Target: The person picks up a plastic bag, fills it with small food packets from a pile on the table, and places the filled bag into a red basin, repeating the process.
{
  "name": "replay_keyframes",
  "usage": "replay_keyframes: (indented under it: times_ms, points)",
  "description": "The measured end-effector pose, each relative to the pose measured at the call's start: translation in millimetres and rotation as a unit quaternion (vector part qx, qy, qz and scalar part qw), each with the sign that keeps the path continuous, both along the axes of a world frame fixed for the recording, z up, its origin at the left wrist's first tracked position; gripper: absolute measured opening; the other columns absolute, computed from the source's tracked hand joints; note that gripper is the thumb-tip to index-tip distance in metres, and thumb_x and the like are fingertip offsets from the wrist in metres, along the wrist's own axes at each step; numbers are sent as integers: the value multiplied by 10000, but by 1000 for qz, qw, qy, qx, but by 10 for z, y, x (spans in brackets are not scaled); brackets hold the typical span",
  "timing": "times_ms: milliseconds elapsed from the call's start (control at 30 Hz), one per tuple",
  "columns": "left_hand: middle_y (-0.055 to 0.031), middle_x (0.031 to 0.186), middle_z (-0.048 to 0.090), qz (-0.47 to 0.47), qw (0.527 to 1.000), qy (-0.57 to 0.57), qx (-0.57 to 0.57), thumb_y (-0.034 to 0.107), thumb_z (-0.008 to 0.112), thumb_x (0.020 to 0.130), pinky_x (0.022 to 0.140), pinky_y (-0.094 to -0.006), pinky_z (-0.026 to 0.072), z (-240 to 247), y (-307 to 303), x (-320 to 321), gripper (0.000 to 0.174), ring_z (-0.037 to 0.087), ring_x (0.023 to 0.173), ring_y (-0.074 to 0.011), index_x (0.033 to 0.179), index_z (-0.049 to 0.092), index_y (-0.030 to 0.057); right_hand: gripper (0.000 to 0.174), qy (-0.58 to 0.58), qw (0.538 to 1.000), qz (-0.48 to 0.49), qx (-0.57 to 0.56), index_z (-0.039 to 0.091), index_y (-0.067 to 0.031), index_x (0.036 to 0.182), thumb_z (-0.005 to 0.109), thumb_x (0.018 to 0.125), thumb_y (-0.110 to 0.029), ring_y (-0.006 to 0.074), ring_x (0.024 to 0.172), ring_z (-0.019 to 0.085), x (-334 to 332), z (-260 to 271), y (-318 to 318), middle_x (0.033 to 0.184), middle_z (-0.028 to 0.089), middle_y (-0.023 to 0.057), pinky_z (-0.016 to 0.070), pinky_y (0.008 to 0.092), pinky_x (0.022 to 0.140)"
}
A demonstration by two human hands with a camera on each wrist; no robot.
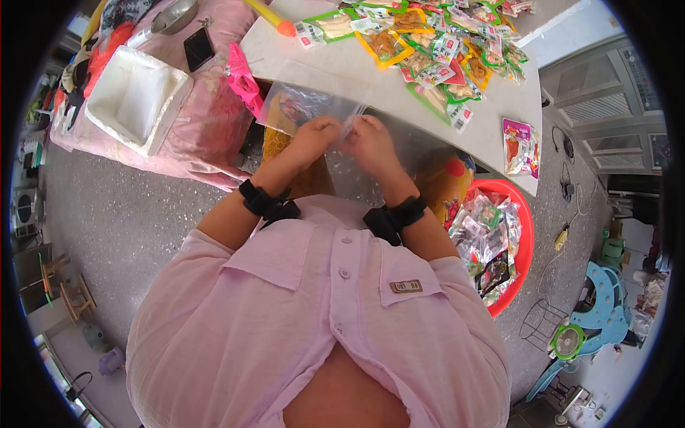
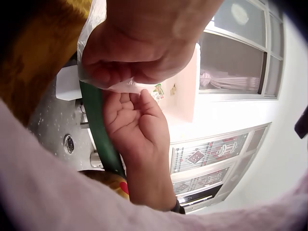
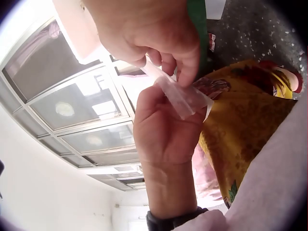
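In front of the shirt, at the table's near edge, both hands grip a clear plastic bag [image 1: 296,107] close together. My left hand [image 1: 316,137] pinches its edge, and part of the bag spreads out to the left beyond that hand. My right hand [image 1: 372,145] holds the gathered plastic beside it, fingertips nearly meeting those of the left. In the right wrist view, a folded strip of the plastic bag [image 3: 180,98] runs between the fingers of both hands. The left wrist view shows the right hand [image 2: 137,125] palm side up, with its fingertips at the plastic.
Colourful food packets [image 1: 428,50] lie heaped on the white table [image 1: 285,60], and one purple packet [image 1: 521,146] lies at its right. A red basin [image 1: 526,242] of packets stands at right. A foam box [image 1: 135,100] and phone [image 1: 198,49] rest on pink cloth at left.
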State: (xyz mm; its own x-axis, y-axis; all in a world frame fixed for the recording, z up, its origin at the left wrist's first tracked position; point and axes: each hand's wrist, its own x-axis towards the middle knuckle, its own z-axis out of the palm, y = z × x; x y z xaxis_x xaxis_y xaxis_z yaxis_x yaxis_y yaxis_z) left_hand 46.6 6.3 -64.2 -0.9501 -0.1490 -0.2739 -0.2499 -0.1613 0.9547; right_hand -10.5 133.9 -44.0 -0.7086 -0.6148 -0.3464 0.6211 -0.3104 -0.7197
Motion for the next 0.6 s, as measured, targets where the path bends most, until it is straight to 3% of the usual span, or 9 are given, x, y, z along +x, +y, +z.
replay_keyframes:
  times_ms: [133,233,333,433,600]
  points:
    - [-27,614,492,-19,979,82,-185,124,498,740,525,-243,383,-83,40,17,94,458,585,-85,742,538,39,166,63,996,24,50,459,-4,868,448,813,-161,178,726,542,24,12,4,788,514,85,480,314,618]
    - [-54,580,475,9,968,91,-232,114,506,720,515,-258,387,-17,76,48,80,457,560,-103,712,514,35,164,95,989,31,108,465,-10,861,453,812,-167,167,715,541,20,49,-8,783,517,78,471,303,614]
    - [-66,590,472,134,964,80,-215,118,520,706,521,-267,389,-88,15,36,92,458,542,-138,715,501,28,165,71,993,16,90,461,-4,847,445,818,-166,168,701,544,7,76,-11,782,519,81,481,310,633]
    - [-71,606,468,195,949,168,-182,111,528,699,519,-275,387,-67,-77,6,96,449,529,-163,730,496,27,168,70,995,2,75,467,-4,850,436,824,-167,158,703,543,-24,27,-39,793,527,76,470,298,656]
    - [-105,644,497,134,873,218,-415,93,534,710,508,-295,395,194,-19,28,81,487,555,-242,759,507,34,162,165,982,59,69,481,-16,849,422,834,-166,128,734,534,-84,23,-121,801,536,62,454,268,667]
